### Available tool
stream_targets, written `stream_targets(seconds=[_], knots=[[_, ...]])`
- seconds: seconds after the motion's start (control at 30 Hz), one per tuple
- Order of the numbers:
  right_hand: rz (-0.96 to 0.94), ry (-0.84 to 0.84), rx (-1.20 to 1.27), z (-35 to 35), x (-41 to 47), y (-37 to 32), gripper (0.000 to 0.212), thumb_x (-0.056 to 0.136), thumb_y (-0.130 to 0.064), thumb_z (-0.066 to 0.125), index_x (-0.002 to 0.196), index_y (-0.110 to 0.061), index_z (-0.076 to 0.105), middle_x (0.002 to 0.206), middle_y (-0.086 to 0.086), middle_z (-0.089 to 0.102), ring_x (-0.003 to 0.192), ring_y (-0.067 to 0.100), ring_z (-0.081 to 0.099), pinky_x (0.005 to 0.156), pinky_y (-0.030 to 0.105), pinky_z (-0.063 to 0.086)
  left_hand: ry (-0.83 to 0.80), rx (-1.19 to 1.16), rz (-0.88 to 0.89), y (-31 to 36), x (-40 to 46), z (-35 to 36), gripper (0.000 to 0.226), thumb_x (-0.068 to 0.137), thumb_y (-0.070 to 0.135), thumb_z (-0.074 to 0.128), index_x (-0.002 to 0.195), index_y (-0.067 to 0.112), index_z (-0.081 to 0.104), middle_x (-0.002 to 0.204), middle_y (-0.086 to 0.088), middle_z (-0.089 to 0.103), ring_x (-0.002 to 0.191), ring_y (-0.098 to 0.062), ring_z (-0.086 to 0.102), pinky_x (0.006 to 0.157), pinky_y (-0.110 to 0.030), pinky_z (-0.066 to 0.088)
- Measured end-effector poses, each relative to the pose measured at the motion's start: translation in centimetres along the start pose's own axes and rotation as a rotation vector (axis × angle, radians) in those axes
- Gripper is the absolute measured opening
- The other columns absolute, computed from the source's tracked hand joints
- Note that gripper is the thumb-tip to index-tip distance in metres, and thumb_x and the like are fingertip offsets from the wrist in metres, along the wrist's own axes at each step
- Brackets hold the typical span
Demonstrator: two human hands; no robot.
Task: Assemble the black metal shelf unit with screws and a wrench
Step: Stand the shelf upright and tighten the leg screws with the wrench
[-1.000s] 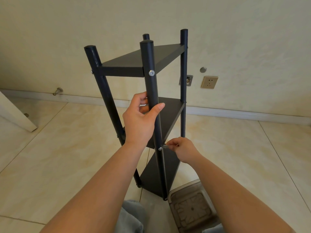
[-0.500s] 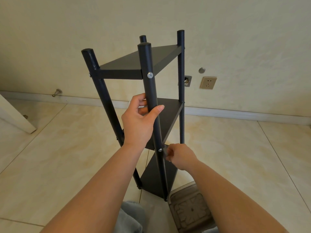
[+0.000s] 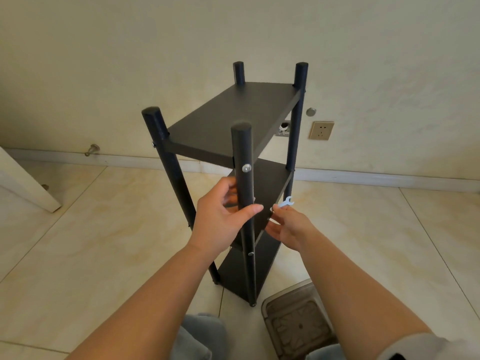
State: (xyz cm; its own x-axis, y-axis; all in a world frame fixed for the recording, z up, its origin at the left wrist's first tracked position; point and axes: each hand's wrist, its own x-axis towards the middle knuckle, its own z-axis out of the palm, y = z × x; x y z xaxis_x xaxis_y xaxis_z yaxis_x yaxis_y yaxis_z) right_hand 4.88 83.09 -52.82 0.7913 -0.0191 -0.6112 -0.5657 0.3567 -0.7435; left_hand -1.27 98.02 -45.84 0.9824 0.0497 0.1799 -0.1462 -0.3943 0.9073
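The black metal shelf unit stands upright on the tiled floor, with three boards between four round posts. My left hand curls around the near post just below a silver screw head. A second screw head shows lower on the same post. To the right of that post, my right hand pinches a small silver wrench, its open jaw pointing up and right, clear of the screws.
A clear plastic tray lies on the floor at the shelf's near right foot. On the wall behind are a socket and a round metal stud. A white furniture leg stands at the left.
My right hand has lifted the wrench away from the lower screw, up beside the middle board. The view has risen, so the top board is now seen from above.
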Motion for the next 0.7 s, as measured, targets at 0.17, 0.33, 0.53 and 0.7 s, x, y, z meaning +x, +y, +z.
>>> stream_targets(seconds=[0.17,0.33,0.53,0.7], knots=[[0.067,-0.026,-0.003,0.3,0.1,0.6,0.007,0.094,-0.017,0.057,0.099,-0.013,0.057,0.107,0.010,0.059,0.100,0.024,0.058,0.074,0.032,0.048,-0.041,0.075,-0.004,-0.7,-0.4,-0.7,0.036,0.077,0.026,0.076,0.090,0.041,0.047,0.096,0.020,0.062,0.092,-0.001,0.063,0.068,-0.006,0.047],[0.084,-0.089,-0.071,1.4,-0.2,1.3,0.008,0.092,-0.012,0.058,0.100,-0.011,0.058,0.114,0.009,0.057,0.110,0.025,0.055,0.088,0.045,0.048,0.004,0.213,0.016,-1.0,-0.4,-2.6,0.029,0.081,0.027,0.072,0.096,0.038,0.050,0.095,0.020,0.061,0.092,-0.003,0.060,0.076,-0.010,0.044],[0.062,-0.176,-0.113,2.6,-0.4,2.6,0.010,0.093,-0.011,0.057,0.103,-0.012,0.057,0.114,0.004,0.054,0.116,0.024,0.051,0.105,0.053,0.036,0.137,0.365,-0.049,-2.5,0.0,-5.2,0.031,0.085,0.033,0.066,0.114,0.030,0.056,0.099,0.018,0.056,0.096,-0.008,0.057,0.081,-0.024,0.045],[-0.015,-0.299,-0.376,2.9,-0.6,3.3,0.010,0.094,-0.017,0.056,0.104,-0.014,0.059,0.118,0.002,0.055,0.120,0.019,0.050,0.108,0.045,0.033,0.275,0.437,-0.111,-4.2,0.9,-7.2,0.045,0.090,0.034,0.060,0.132,0.028,0.047,0.124,0.006,0.061,0.113,-0.020,0.059,0.087,-0.033,0.047]])
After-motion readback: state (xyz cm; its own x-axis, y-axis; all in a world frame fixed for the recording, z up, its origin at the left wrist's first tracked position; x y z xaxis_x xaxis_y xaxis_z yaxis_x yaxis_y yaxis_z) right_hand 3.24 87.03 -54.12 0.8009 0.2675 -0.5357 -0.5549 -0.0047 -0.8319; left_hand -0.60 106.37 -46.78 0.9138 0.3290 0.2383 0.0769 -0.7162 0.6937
